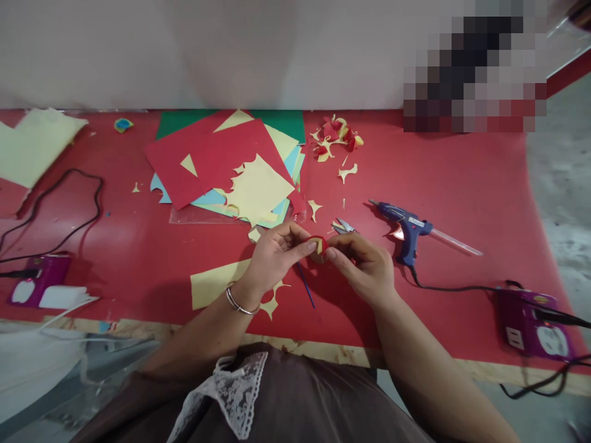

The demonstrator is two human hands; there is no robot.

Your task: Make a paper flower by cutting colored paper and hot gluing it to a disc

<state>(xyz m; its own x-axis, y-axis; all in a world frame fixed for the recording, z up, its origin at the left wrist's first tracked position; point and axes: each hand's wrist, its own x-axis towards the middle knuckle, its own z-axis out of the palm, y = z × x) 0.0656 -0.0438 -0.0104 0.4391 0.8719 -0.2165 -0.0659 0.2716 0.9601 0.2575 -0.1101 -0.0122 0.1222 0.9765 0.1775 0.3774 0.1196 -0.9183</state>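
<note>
Between my two hands is a small red and yellow paper piece (319, 245), curved along its red edge. My left hand (281, 253) pinches its left side with thumb and fingers. From the right, my right hand (362, 264) grips the other side between thumb and forefinger. Just behind the right fingers lie scissors (345, 226), partly hidden. A thin blue stick (306, 286) rests on the table below the paper piece. Under my left wrist is a cut yellow sheet (217, 284) with ragged scraps (271, 304) beside it.
A blue glue gun (406, 224) with a clear glue stick lies to the right, its cord running to a purple power box (530, 326). Stacked coloured paper (207, 163) covers the back middle. Red and yellow paper scraps (335, 136) are heaped behind. Another purple box (39, 280) stands left.
</note>
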